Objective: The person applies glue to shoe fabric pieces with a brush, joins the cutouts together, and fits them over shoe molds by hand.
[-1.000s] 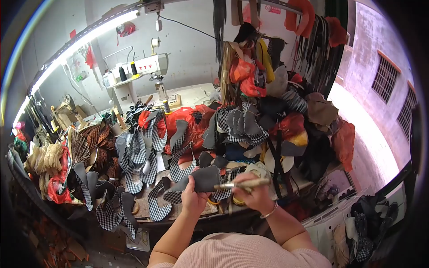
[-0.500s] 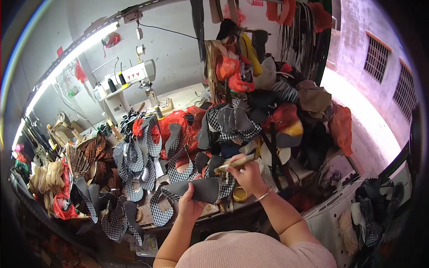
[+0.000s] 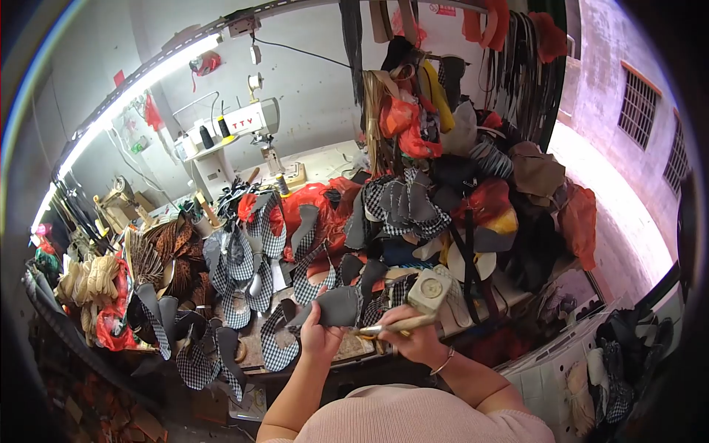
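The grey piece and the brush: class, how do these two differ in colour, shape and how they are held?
Colour: the grey piece is dark, while the brush has a pale, tan handle.
Shape: the grey piece is broad and flat; the brush is narrow and stick-like.
Hold: the left hand grips the grey piece, the right hand the brush.
Shared: both are held in front of the person.

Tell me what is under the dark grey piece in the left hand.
Part of the left hand shows beneath the dark grey piece, at its near edge; the rest of the underside is covered.
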A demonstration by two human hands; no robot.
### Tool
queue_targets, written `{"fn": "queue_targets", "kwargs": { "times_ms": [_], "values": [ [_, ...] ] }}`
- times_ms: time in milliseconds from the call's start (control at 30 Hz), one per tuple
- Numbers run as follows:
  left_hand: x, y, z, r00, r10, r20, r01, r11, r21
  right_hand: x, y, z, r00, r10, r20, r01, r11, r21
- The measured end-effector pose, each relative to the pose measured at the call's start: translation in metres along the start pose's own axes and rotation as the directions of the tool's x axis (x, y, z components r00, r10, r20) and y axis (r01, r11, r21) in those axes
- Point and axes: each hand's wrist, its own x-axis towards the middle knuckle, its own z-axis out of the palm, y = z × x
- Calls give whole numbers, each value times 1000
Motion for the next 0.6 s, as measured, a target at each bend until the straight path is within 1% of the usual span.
{"fn": "queue_targets", "kwargs": {
  "times_ms": [67, 100, 133, 167, 233, 267, 333, 367, 400, 433, 467, 500, 533, 600],
  "values": [
    [-1, 0, 1, 1000, -15, -3, 15, 1000, -5, 9, 2, -7, 966, -28, -256, 51, 995, 85],
    [-2, -1, 4, 1000, -23, 18, 24, 996, -82, 17, -4, -11, 950, -75, -302, 57, 996, -66],
    [-2, -1, 6, 999, -30, 42, 37, 987, -157, 20, -5, -9, 961, -72, -266, 39, 991, -127],
    [-3, 0, 3, 998, -38, 43, 44, 988, -148, 19, -10, -5, 977, -80, -197, 69, 996, -65],
    [-1, 5, -2, 999, -37, -10, 31, 929, -369, 12, -14, 9, 991, -97, -88, 105, 991, 86],
    [-3, 6, -4, 999, -38, -9, 32, 933, -359, 8, -21, 10, 994, -97, -46, 100, 993, 57],
    [-8, 7, -4, 996, -71, 56, 90, 862, -499, 7, -16, 12, 986, -133, -104, 144, 983, 112],
    [-8, 6, -11, 993, -80, 83, 109, 878, -465, 10, -16, 14, 980, -101, -174, 131, 976, 173],
    [-11, 6, -9, 993, -96, 76, 120, 882, -456, 14, -15, 14, 967, -61, -246, 120, 965, 232],
    [-15, 6, -4, 988, -118, 100, 150, 888, -434, 16, -17, 11, 974, -4, -226, 53, 976, 210],
    [-16, 5, 0, 982, -138, 127, 179, 893, -412, 20, -16, 9, 970, 0, -243, 52, 977, 208],
    [-17, 8, -1, 980, -169, 109, 201, 850, -487, 25, -16, 7, 960, -35, -279, 79, 985, 151],
    [-19, 8, -1, 978, -176, 110, 207, 854, -478, 29, -14, 5, 948, -72, -309, 106, 990, 96],
    [-22, 7, 0, 987, -145, 69, 159, 826, -541, 34, 2, 4, 952, -87, -294, 126, 985, 116]
  ]
}}
